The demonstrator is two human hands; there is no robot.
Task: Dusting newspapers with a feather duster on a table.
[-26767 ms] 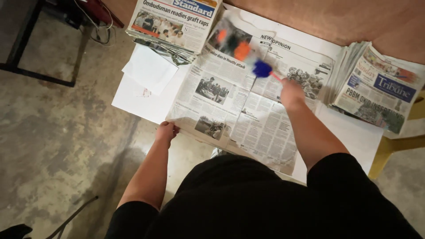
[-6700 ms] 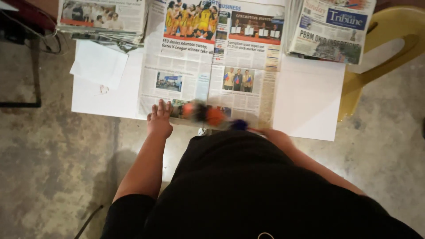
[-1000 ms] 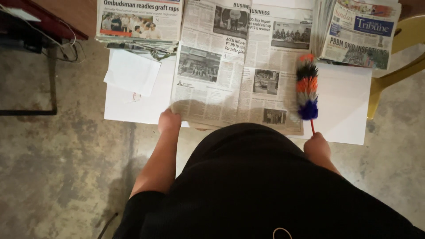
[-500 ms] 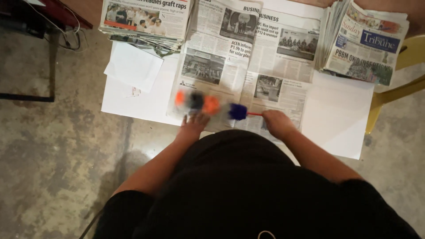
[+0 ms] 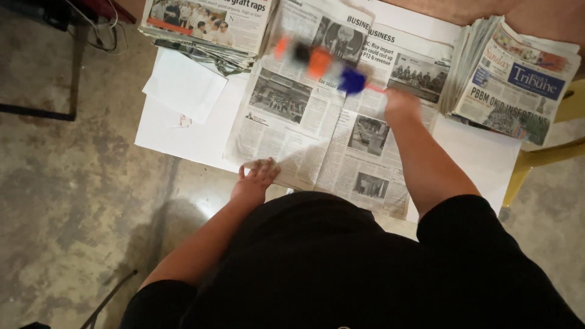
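White table point(image 5: 183, 137) on concrete floor point(image 5: 73, 201); right hand point(image 5: 399, 103) grip holds duster point(image 5: 320, 58), left hand point(image 5: 256, 180) flat on newspaper point(image 5: 317, 134).

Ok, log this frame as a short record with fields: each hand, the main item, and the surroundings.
left hand: flat on the near edge of the open newspaper
right hand: grips the duster by its handle
duster: multicoloured, blurred, above the newspaper's upper part
surface: white table
stacks: newspaper piles at top left and right
loose paper: white sheets left of the newspaper
floor: bare concrete
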